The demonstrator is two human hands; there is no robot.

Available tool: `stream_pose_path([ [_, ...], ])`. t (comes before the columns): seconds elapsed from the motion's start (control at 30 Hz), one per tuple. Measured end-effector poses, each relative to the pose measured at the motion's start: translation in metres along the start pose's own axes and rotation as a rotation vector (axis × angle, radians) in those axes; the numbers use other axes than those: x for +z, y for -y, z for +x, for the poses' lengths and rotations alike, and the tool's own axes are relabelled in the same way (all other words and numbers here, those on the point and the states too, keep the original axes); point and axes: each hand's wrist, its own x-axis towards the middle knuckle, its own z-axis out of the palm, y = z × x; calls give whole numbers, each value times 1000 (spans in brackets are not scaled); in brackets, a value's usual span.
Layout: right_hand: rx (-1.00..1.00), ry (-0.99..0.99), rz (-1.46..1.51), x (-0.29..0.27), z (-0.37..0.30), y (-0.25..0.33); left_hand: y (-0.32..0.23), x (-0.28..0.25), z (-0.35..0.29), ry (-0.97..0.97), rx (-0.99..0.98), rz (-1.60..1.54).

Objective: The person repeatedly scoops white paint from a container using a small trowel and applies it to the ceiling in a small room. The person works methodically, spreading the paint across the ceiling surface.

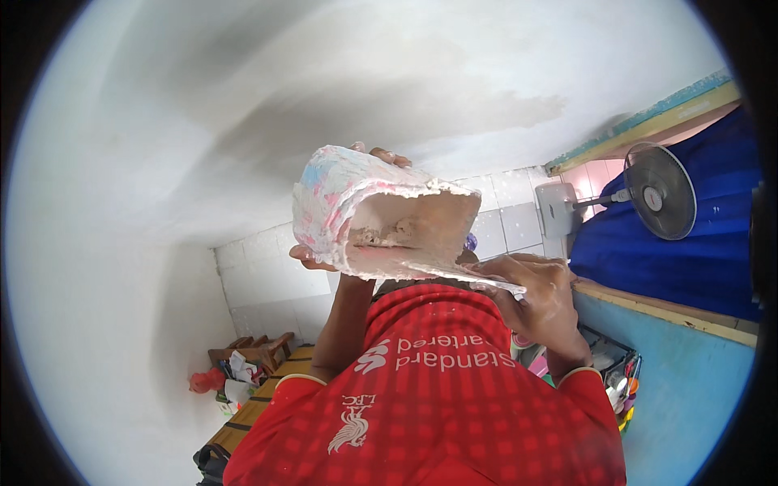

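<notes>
My left hand [311,259] grips a cut-open plastic container [324,202] from behind and beneath. Some of its fingers show over the far top edge; the rest are hidden. Thick white plaster, with pink and blue showing through, crusts the outside. The mouth is turned toward me, and whitish paste clings inside. My right hand [539,296], smeared with white, is closed on a flat scraper [466,273]. Its thin, paste-covered blade lies along the container's lower rim; the handle is hidden by my fingers.
A white wall [389,97] with a damp grey patch rises ahead, with pale tiles [519,223] low on it. At right are a wall fan [655,193], a blue curtain [705,235] and a wooden ledge [673,314]. Wooden furniture [255,352] and a rack of household items [616,373] stand below.
</notes>
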Motion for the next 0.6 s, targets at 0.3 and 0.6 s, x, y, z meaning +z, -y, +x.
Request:
stream_pose_path([
  [0.3,-78,52,-114,36,4,-20,3,1,1,13,-14,13],
  [0.6,-291,114,-62,21,29,-62,-8,18,9,32,52,75],
])
